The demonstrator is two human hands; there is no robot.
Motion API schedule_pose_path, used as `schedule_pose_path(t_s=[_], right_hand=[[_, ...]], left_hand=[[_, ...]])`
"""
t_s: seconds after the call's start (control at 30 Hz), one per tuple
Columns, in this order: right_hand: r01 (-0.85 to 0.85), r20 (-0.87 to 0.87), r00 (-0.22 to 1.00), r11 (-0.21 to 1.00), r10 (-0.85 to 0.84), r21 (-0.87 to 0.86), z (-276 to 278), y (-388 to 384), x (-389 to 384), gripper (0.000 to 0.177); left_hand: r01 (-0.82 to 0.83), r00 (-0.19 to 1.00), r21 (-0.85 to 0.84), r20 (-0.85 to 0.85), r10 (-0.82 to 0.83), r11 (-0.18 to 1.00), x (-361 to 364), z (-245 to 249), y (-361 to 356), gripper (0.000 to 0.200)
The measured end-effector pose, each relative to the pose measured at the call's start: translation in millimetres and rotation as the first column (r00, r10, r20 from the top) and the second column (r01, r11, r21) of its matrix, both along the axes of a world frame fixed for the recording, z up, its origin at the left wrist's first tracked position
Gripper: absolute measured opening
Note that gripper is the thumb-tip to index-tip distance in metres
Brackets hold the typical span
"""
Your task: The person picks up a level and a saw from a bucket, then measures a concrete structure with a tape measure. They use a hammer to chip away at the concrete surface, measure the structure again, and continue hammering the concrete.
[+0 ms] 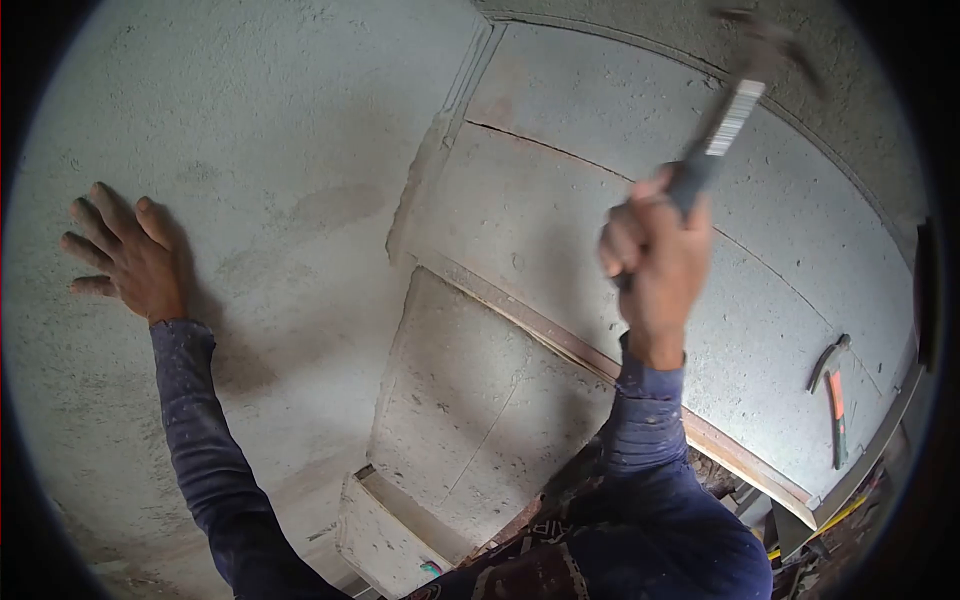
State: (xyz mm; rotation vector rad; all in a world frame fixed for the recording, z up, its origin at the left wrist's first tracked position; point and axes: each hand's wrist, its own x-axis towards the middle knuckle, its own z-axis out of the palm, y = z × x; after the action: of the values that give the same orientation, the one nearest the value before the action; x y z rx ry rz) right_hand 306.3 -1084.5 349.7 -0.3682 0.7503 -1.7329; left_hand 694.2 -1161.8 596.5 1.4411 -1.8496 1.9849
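My left hand lies on the plastered wall, its fingers spread apart and holding nothing. Wrapped round the handle of a hammer is my right hand. The hammer is raised toward the upper right, and its metal head is smeared by motion. A pale grey surface with thin seams lies beyond and below my right hand. On its right part rests a second hammer with an orange and dark handle, touched by neither hand.
A wooden strip edges the grey surface, and a lower step-like block adjoins it. At the lower left of that block is a smaller ledge. Debris and a yellow bar show at the lower right.
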Motion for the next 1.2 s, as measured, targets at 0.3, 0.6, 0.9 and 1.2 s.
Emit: schedule_pose_path(t_s=[0.3, 0.6, 0.9, 1.2], right_hand=[[-0.231, 0.213, 0.963, 0.911, 0.164, 0.342, -75.1, -62.3, 159.8, 0.016], [-0.048, 0.064, 0.997, 0.999, 0.049, -0.015, 3.7, 1.3, 6.3, 0.012], [0.197, 0.146, 0.94, 0.838, -0.309, 0.509, -46.9, -59.3, 160.9, 0.04], [-0.017, 0.119, 0.993, 1.0, 0.014, 0.024, 1.3, 1.5, 0.7, 0.01]], left_hand=[[-0.019, 1.0, 0.006, 0.016, 0.019, 1.0, 5.4, 2.2, 0.1, 0.068], [0.004, 1.0, 0.015, -0.003, -0.004, 1.0, 1.6, 1.3, -1.3, 0.068], [-0.029, 0.999, -0.01, 0.015, 0.029, 1.0, 9.4, 4.4, -1.3, 0.068], [-0.008, 1.0, 0.019, -0.013, 0.009, 1.0, 1.5, 0.0, 0.4, 0.068]])
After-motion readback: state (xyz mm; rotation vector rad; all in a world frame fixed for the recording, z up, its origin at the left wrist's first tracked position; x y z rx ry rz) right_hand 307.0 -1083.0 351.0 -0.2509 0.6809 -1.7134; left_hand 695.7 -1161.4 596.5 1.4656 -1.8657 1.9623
